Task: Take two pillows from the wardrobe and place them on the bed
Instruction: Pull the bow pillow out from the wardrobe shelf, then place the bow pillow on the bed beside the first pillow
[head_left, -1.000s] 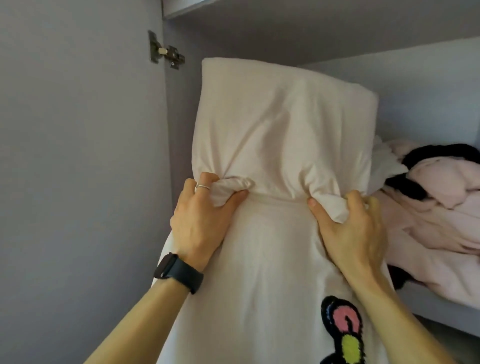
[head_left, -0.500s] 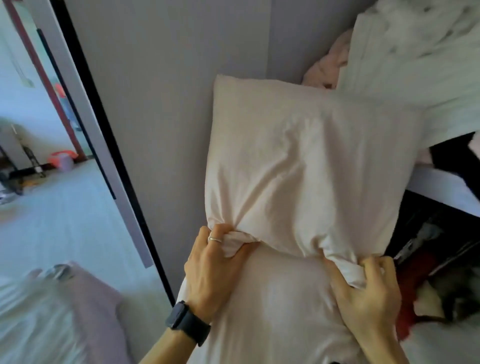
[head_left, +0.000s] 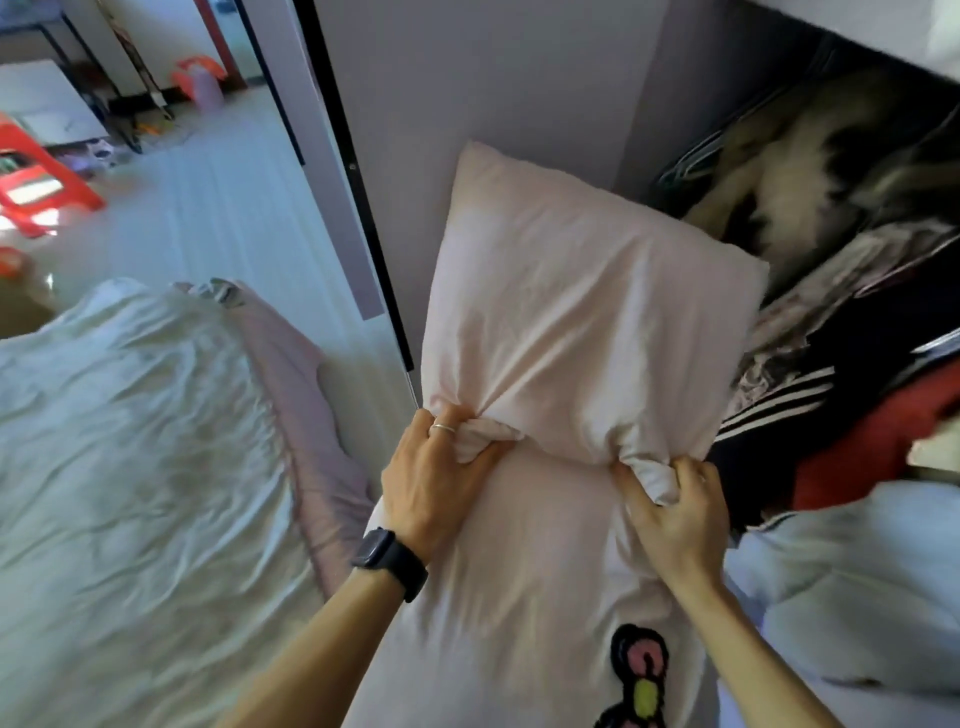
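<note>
A pale pink pillow (head_left: 576, 312) hangs in front of me, held by its lower edge. My left hand (head_left: 431, 478), with a ring and a black watch, is shut on a bunch of its fabric at the lower left. My right hand (head_left: 675, 512) is shut on the lower right corner. Below the hands a second pale pink surface (head_left: 524, 597) runs down to a colourful patch; I cannot tell whether it is a second pillow. The bed (head_left: 130, 467) with crumpled white sheets lies at the left. The wardrobe (head_left: 831, 234) stands open at the right.
The wardrobe door (head_left: 467, 78) stands just left of the pillow, with a dark-edged panel (head_left: 337, 156) beside it. Hanging and piled clothes fill the wardrobe. A mauve blanket (head_left: 301, 405) lies along the bed's edge. A red stool (head_left: 36, 182) stands on the floor far left.
The pillow has come out of the wardrobe's upper shelf and down. My view has swung left and down, so the bed and floor now show. Both hands keep their grip.
</note>
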